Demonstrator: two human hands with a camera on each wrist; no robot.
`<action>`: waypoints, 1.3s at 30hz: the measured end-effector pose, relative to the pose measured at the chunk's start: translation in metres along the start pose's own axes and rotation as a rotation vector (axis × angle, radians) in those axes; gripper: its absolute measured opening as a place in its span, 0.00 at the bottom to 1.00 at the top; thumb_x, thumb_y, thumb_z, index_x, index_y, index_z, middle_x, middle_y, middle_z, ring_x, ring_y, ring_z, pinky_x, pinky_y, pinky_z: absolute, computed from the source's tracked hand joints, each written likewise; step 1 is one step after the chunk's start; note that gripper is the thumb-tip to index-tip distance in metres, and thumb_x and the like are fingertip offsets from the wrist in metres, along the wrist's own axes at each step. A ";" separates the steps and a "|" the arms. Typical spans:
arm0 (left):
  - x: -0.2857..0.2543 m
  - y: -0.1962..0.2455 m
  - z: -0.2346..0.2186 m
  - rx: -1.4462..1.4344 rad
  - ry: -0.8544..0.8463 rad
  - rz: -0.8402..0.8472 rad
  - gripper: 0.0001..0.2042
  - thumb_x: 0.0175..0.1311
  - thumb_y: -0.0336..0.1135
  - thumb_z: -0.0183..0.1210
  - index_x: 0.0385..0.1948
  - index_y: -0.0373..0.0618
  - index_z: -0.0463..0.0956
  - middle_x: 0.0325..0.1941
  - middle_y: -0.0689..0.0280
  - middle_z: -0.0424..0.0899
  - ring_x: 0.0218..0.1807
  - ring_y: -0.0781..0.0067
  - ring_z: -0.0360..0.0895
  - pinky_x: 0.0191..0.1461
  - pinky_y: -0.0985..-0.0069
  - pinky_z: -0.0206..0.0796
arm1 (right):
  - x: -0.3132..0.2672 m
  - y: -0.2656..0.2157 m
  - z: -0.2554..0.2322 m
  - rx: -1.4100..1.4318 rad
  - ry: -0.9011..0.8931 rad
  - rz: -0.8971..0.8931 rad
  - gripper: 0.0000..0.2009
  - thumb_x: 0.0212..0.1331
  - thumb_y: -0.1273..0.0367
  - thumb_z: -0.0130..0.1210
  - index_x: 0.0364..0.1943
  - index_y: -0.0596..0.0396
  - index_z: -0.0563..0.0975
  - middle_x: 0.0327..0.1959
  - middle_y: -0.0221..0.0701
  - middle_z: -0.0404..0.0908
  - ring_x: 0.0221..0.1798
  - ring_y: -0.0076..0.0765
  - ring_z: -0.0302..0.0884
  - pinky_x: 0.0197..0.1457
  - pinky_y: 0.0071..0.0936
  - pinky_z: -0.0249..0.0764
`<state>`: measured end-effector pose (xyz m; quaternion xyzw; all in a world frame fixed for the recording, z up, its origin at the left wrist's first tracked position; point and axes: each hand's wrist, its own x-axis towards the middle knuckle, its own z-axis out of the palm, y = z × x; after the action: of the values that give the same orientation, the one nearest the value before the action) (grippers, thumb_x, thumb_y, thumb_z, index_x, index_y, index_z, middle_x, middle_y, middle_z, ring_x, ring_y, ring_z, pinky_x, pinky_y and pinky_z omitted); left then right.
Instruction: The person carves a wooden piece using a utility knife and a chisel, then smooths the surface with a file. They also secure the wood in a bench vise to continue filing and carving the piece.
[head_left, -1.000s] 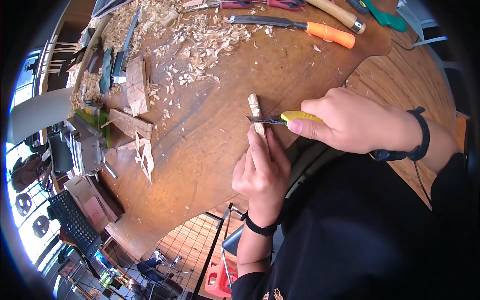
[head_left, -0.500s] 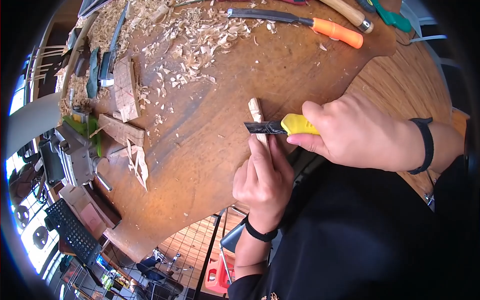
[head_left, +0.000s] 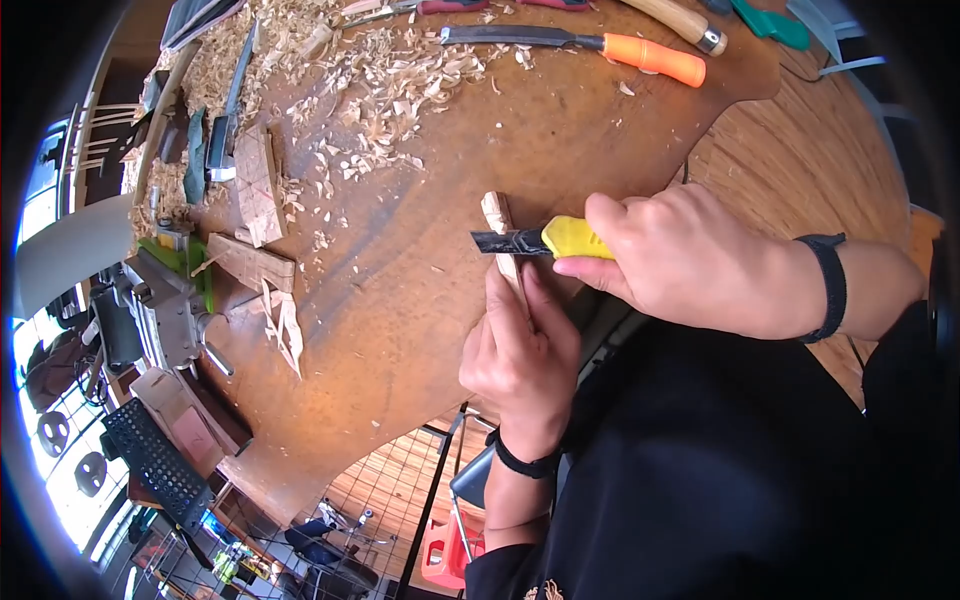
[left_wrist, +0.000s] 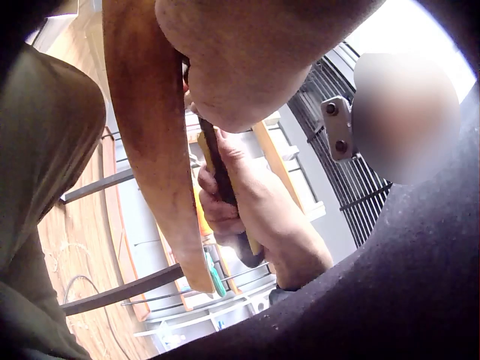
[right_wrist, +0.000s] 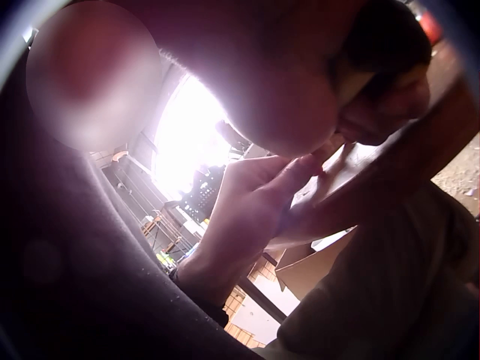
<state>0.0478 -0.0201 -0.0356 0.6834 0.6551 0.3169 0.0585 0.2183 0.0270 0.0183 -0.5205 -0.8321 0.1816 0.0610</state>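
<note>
In the head view my left hand point(head_left: 515, 350) grips the lower part of a small whittled wooden stick point(head_left: 495, 210), whose carved upper end points away from me. My right hand point(head_left: 690, 260) is wrapped round the yellow handle of a utility knife point(head_left: 572, 238). Its dark blade lies across the stick, just above the left fingertips. From the left wrist, the right hand point(left_wrist: 262, 199) shows with the knife handle point(left_wrist: 217, 169) along its fingers. The left hand point(right_wrist: 244, 206) appears in the right wrist view, where the blade is hidden.
A leather-brown worktop point(head_left: 420, 300) carries wood shavings point(head_left: 400, 90) at its far side. An orange-handled chisel point(head_left: 655, 60) lies beyond the hands. To the left are scrap wood pieces point(head_left: 255, 262) and a metal vise point(head_left: 165, 300). A wire rack point(head_left: 375, 490) stands below the table's edge.
The knife blade has turned to show more of its flat side and now reaches farther left past the stick. The stick's upper end leans more to the left. Both hands keep their holds.
</note>
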 end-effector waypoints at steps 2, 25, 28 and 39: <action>0.002 -0.001 -0.002 0.004 -0.036 0.010 0.14 0.63 0.30 0.66 0.48 0.31 0.81 0.15 0.62 0.77 0.13 0.64 0.74 0.18 0.68 0.63 | -0.003 0.000 -0.003 -0.030 -0.003 0.000 0.24 0.67 0.49 0.56 0.25 0.56 0.72 0.11 0.37 0.75 0.16 0.44 0.80 0.20 0.35 0.76; 0.003 0.000 -0.002 0.095 0.032 0.102 0.14 0.63 0.30 0.66 0.46 0.32 0.80 0.16 0.61 0.79 0.14 0.64 0.76 0.19 0.71 0.64 | 0.042 0.038 -0.033 1.196 -0.956 0.556 0.32 0.71 0.35 0.36 0.25 0.48 0.66 0.13 0.16 0.57 0.13 0.12 0.54 0.15 0.16 0.56; 0.005 0.001 -0.003 0.082 0.038 0.089 0.14 0.63 0.30 0.66 0.46 0.33 0.80 0.15 0.62 0.78 0.13 0.66 0.75 0.18 0.71 0.64 | 0.038 0.038 -0.035 0.978 -0.778 0.389 0.34 0.72 0.37 0.36 0.19 0.51 0.65 0.13 0.22 0.60 0.15 0.21 0.60 0.20 0.24 0.63; 0.004 -0.006 0.002 0.062 0.072 0.137 0.16 0.60 0.29 0.69 0.48 0.31 0.82 0.16 0.68 0.75 0.14 0.73 0.71 0.18 0.75 0.60 | 0.015 0.012 -0.040 0.194 -0.348 0.048 0.26 0.70 0.49 0.51 0.29 0.63 0.77 0.15 0.50 0.76 0.22 0.63 0.78 0.28 0.52 0.75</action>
<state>0.0435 -0.0154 -0.0385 0.7163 0.6178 0.3242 -0.0083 0.2332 0.0541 0.0495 -0.4927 -0.7960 0.3495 -0.0384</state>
